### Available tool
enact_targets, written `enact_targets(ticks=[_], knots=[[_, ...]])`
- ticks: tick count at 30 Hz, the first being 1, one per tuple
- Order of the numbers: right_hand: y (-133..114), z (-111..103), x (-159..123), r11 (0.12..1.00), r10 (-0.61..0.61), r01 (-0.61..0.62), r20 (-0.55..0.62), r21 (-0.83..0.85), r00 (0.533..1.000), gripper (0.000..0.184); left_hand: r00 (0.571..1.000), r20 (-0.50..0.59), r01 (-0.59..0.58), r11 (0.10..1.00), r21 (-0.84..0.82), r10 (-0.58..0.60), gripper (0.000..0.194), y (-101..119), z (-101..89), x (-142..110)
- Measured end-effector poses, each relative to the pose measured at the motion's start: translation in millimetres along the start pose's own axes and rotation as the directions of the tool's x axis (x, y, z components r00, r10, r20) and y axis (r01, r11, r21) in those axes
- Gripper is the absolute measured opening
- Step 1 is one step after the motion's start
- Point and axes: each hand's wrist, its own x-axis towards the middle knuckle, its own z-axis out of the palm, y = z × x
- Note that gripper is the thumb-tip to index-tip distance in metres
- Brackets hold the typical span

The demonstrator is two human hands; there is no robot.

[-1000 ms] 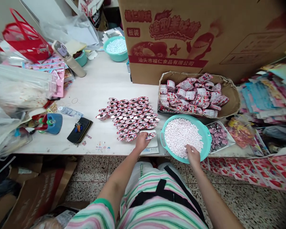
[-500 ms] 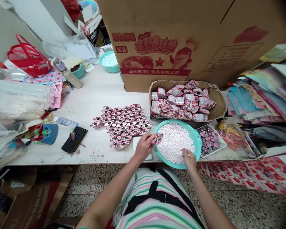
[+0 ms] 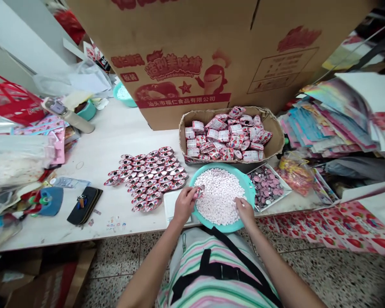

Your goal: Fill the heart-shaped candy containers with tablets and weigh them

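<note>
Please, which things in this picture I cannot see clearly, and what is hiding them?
All in the head view:
The foil candy packet in the left hand: fingers cover most of it, so its print is unreadable.
The fingertips of the right hand: hidden among the white candies.
The far teal bowl: partly hidden by the cardboard carton.
The small stickers: too small to read.

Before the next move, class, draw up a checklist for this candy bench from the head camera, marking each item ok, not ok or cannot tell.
1. Left hand grips the red-and-silver candy packet over the basin: ok.
2. Right hand reaches the white candies in the teal basin: ok.
3. Candies inside that packet: cannot tell, too small.
4. Rows of packets lie flat on the table, beside the basin: ok.
5. Basin rim apart from the cardboard tray: cannot tell.
</note>
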Motion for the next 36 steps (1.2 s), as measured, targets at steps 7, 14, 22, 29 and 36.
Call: enact_targets(ticks=[7, 14, 22, 29, 36], knots=[[0.9, -7.1, 13.2, 0.999, -0.003, 0.004, 0.026, -0.035, 1.000, 0.047, 0.999, 0.007, 0.054, 0.997, 0.053, -0.054, 0.041, 9.5, 1.6, 1.8], [-4.1, -9.2, 16.8, 0.999, -0.041, 0.042, 0.036, -0.022, 0.999, 0.046, 0.976, -0.017, 0.216, 0.976, -0.038, -0.217, 0.038, 15.2, 4.7, 5.7], [-4.9, -8.9, 13.2, 0.998, -0.046, 0.049, 0.056, -0.045, 0.997, 0.045, 0.774, -0.135, 0.503, 0.730, -0.462, -0.619, 0.045, 11.4, 10.7, -6.2], [1.3, -4.3, 14.9, 0.998, -0.014, 0.018, 0.071, -0.056, 0.997, 0.050, 0.681, -0.215, 0.566, 0.690, -0.451, -0.700, 0.050, -8.9, -7.4, -37.5], [9.3, 0.6, 12.1, 0.995, 0.004, 0.005, 0.087, -0.103, 0.996, 0.052, 0.724, -0.161, 0.643, 0.741, -0.194, -0.671, 0.039, -41.4, -17.4, -66.0]])
